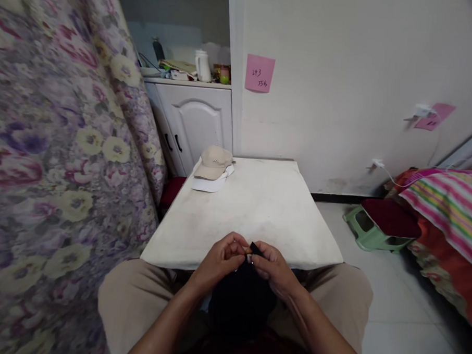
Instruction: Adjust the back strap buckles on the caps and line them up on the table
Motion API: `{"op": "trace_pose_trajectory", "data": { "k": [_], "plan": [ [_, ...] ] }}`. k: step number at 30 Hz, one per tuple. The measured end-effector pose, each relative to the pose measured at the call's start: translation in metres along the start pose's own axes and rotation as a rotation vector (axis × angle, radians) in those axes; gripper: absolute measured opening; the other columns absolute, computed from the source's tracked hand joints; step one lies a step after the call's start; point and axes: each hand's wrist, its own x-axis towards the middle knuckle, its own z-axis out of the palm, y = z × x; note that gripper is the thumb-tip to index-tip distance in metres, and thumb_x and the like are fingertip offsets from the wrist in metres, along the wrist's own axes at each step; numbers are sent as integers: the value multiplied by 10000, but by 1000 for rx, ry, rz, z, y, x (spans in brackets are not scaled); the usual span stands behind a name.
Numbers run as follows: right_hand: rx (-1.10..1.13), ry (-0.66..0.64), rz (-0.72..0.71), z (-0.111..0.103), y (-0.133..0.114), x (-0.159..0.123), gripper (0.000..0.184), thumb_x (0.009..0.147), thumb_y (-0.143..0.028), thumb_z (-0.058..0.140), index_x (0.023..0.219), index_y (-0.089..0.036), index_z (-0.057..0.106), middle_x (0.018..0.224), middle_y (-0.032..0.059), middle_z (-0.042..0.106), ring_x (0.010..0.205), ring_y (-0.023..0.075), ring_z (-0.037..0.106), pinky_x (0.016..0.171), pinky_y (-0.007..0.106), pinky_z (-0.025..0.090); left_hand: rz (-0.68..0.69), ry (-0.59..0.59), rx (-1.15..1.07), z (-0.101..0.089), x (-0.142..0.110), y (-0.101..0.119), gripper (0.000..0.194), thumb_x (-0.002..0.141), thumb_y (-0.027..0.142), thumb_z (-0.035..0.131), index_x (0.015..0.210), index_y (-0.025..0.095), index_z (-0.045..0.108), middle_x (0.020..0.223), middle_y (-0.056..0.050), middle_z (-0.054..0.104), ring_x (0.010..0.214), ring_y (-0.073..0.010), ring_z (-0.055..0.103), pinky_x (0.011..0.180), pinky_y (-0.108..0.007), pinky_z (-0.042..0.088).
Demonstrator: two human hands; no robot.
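Observation:
My left hand [219, 260] and my right hand [273, 266] meet at the near edge of a white table [254, 209], over my lap. Both are closed, pinching the top edge of a black cloth item [240, 300] that hangs down between my knees. The fingertips touch each other at the cloth's upper edge. What the cloth is I cannot make out; it is dark and shapeless. A beige cap [214, 162] lies on top of a white cap [210, 184] at the far left corner of the table, well away from my hands.
A flower-patterned fabric [57, 153] fills the left side. A white cabinet [195, 120] with a jug and clutter stands behind the table. Pink notes hang on the wall. A green stool [370, 235] and a striped bedcover [449, 207] are at the right.

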Motion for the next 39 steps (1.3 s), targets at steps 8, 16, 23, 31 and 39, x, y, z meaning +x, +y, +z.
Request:
{"op": "trace_pose_trajectory", "data": {
  "k": [8, 16, 23, 31, 39],
  "plan": [
    [-69, 2, -21, -5, 0, 3, 308, 787, -407, 708, 958, -165, 625, 577, -82, 382, 448, 49, 232, 422, 209, 144, 12, 16, 181, -6, -1, -11, 181, 799, 323, 632, 771, 149, 592, 727, 9, 564, 668, -122, 468, 606, -223, 338],
    [-213, 45, -74, -1, -9, -2, 238, 723, -305, 757, 915, -192, 674, 722, -28, 546, 604, 97, 442, 559, 223, 351, -87, 47, -74, -9, -4, -21, 221, 742, 334, 703, 833, 142, 641, 682, 14, 585, 595, -116, 488, 574, -220, 329],
    [-257, 111, -119, -1, -8, -1, 229, 742, -323, 732, 943, -217, 704, 780, -2, 575, 640, 121, 470, 562, 235, 361, -76, 41, -55, -8, -5, -16, 232, 764, 361, 695, 827, 148, 628, 706, 9, 592, 606, -116, 504, 576, -215, 351],
    [-197, 74, -70, 0, -8, -1, 264, 713, -333, 764, 928, -198, 693, 751, -10, 543, 589, 96, 403, 510, 221, 295, -124, 83, -127, -8, -3, -19, 232, 706, 341, 721, 778, 147, 615, 613, 29, 574, 510, -93, 470, 502, -198, 313],
    [-140, 13, -53, 2, -19, -3, 352, 908, -538, 502, 910, -197, 592, 748, -14, 508, 521, 84, 233, 489, 237, 184, -152, 62, -503, -14, -2, -24, 257, 648, 274, 777, 778, 136, 604, 625, 6, 614, 495, -80, 512, 489, -178, 352]
  ]
}}
